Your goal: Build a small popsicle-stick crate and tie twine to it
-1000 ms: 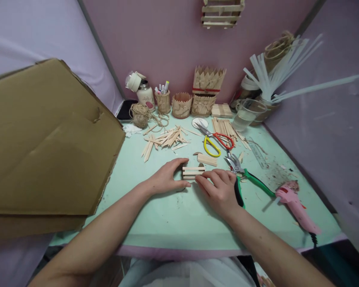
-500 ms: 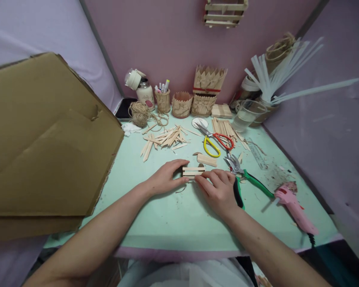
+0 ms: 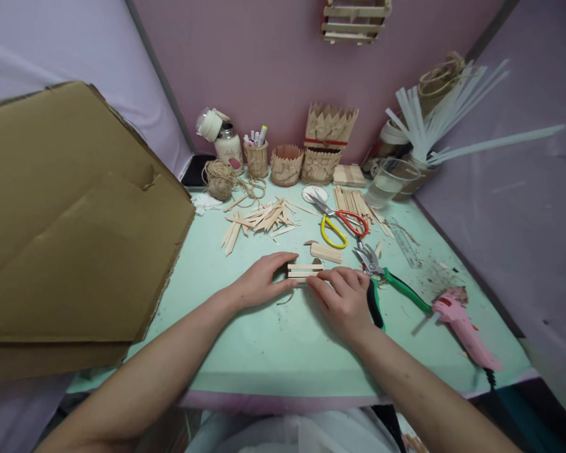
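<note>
At the back, we have a wooden pen cup (image 3: 256,161) filled with markers (image 3: 259,136), a low scalloped pot (image 3: 287,167) whose contents we cannot make out, and a carved wooden box (image 3: 321,167) with its zigzag-edged lid (image 3: 330,126) raised. A brown pot (image 3: 427,170) holds a spray of translucent white sticks (image 3: 419,135) behind a clear plastic cup (image 3: 387,184); a bottle (image 3: 229,151) stands with its cap tipped back. Our table (image 3: 268,358) wears a mint cover, dusted with debris at right, between a pink wall (image 3: 245,69) and purple side cloths (image 3: 509,201), with brown cardboard (image 3: 75,220) leaning in at left. We count one pair of scissors (image 3: 330,211), one pair of pruning shears (image 3: 387,273), one pink glue gun (image 3: 465,330) and one twine ball (image 3: 219,187). One small slatted piece (image 3: 305,268), three slats showing, sits between our hands near the table's middle: our right hand (image 3: 342,302) pinches its right end in bunched fingertips, while our left hand (image 3: 263,281) curves around its left end, thumb and forefinger well spread; whether it grips, we cannot tell.
</note>
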`<state>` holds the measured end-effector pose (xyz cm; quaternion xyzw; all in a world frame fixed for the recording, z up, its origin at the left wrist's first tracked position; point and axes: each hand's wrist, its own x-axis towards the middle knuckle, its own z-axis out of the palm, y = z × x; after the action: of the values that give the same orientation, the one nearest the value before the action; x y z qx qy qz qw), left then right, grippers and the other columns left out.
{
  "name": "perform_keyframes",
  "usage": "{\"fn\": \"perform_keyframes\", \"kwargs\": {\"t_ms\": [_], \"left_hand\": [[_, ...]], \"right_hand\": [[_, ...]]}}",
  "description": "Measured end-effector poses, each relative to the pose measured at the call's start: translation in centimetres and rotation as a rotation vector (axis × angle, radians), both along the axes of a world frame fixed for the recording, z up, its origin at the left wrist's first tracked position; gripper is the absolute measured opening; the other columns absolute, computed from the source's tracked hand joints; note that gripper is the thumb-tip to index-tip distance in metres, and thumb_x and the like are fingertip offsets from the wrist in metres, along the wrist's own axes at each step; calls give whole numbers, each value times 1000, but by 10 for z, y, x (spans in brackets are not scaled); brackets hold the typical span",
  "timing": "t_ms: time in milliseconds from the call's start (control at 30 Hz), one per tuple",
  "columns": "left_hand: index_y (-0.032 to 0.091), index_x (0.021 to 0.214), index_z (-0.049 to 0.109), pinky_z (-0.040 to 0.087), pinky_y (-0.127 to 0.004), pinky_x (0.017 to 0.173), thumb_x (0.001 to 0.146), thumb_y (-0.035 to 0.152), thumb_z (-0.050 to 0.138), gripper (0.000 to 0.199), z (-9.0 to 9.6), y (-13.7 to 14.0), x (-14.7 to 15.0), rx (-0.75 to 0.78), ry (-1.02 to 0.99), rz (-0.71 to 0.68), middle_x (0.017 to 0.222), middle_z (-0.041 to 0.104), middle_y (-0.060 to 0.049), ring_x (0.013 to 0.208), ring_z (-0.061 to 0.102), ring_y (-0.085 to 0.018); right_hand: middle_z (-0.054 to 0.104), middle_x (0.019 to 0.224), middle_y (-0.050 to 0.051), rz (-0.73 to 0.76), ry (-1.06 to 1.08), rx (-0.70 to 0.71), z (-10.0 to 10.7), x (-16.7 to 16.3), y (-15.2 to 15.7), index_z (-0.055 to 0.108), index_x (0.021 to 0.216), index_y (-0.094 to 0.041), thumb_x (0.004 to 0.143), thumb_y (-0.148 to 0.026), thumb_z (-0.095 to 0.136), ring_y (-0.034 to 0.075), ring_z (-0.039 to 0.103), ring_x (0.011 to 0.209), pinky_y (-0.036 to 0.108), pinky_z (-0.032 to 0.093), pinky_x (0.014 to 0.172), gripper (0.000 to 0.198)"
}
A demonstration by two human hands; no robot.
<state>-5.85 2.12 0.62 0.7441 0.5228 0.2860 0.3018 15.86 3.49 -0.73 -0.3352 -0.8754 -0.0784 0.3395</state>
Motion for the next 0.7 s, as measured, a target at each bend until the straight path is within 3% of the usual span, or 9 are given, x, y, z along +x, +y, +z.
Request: {"fn": "perform_keyframes", "kwargs": {"t_ms": [167, 333, 700], "left_hand": [[16, 132, 55, 45, -43, 106, 86, 38, 64, 52, -1, 1, 0, 13, 15, 5, 134, 62, -14, 122, 58, -27], [16, 132, 55, 45, -43, 107, 86, 37, 64, 51, -2, 1, -1, 15, 29, 4, 135, 61, -14, 123, 58, -28], [17, 133, 55, 45, -43, 106, 87, 39, 63, 52, -2, 1, -2, 1, 32, 7, 136, 60, -13, 124, 58, -27]], "right_hand": [[72, 84, 1, -18, 82, 25, 2, 1, -2, 65, 92, -23, 89, -19, 65, 19, 58, 85, 37, 31, 80, 5], [70, 88, 3, -89, 153, 11, 1, 11, -1, 62, 91, -22, 84, -23, 70, 22, 57, 87, 39, 35, 81, 11], [70, 84, 2, -144, 139, -45, 0, 12, 2, 64, 85, -22, 83, -22, 69, 22, 56, 87, 39, 31, 82, 6]]}}
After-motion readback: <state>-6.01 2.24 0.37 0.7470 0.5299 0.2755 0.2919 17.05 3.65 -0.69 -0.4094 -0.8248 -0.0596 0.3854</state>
